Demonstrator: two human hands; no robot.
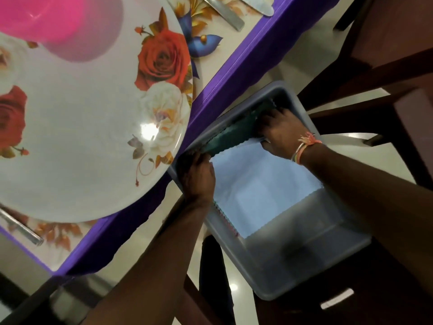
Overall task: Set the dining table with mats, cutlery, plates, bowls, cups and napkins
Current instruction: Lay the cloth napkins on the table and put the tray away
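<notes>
View from above, tilted, over the edge of a dining counter covered with a purple cloth (246, 62). On it lies a floral mat (206, 41), and on the mat a large white plate (82, 137) printed with red and white roses. A bright pink bowl (35, 15) sits on the plate and is cut off at the top left corner. The steel handle of a piece of cutlery (225, 12) lies on the mat beyond the plate, and another steel handle (21, 228) shows at the lower left; the working ends of both are out of sight.

Beside the counter, lower down, is a grey plastic bin (304, 242), with pale glossy floor (290, 71) and dark wooden chair frames (386, 55) around it. What the bin rests on is hidden.

Inside the bin a light blue napkin (257, 184) lies flat. Over its far edge is a dark green napkin (234, 134), gripped at both ends. The left hand (199, 174) has its fingers curled round the end by the bin's rim. The right hand (281, 132), with thread bracelets at the wrist, has its fingers clamped on the other end. Both hands are blurred, so single fingers are hard to make out.
</notes>
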